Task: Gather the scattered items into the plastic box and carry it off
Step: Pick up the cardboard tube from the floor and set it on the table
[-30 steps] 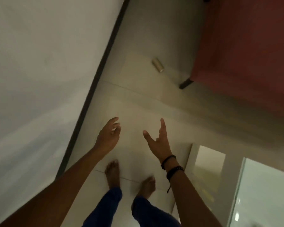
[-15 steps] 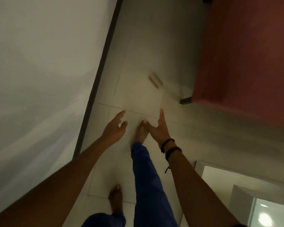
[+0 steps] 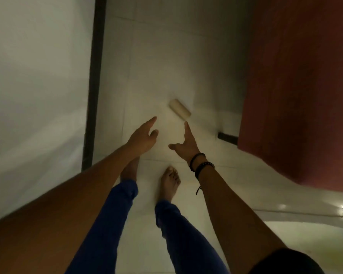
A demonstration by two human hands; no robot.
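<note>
Head view: cardboard roll (image 3: 179,110) lies just beyond both empty hands (image 3: 162,140)

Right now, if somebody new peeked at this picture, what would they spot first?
Probably the two bare hands reaching forward in the middle, the left hand and the right hand, both open and empty. Just past the right fingertips a small pale roll lies on its side on the white tiled floor. A big red piece of furniture fills the right side.

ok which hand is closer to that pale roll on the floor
Right. The right hand has a fingertip just short of the pale roll; the left hand reaches farther to its left. Both hands are open and empty.
</note>
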